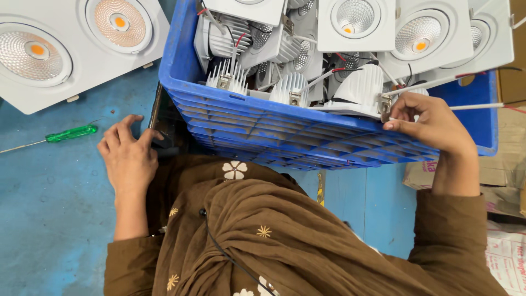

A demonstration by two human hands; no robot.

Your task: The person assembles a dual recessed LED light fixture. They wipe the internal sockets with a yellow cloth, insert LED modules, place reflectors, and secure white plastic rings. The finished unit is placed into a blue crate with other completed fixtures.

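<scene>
Right hand (430, 123) at the near rim of the blue crate (263, 129), fingertips pinching a white finned light fitting (359, 90) by its metal clip. Left hand (127, 156) spread flat on the blue table (49, 208), apparently bracing, near a green screwdriver (70, 133).

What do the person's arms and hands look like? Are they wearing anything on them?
Both hands are bare, with no gloves: the left hand and the right hand. I can't make out any rings or bracelets. The brown sleeves reach to about the forearm. The brown garment has small flower patterns in white and gold, and a thin black cable runs down its front.
</scene>
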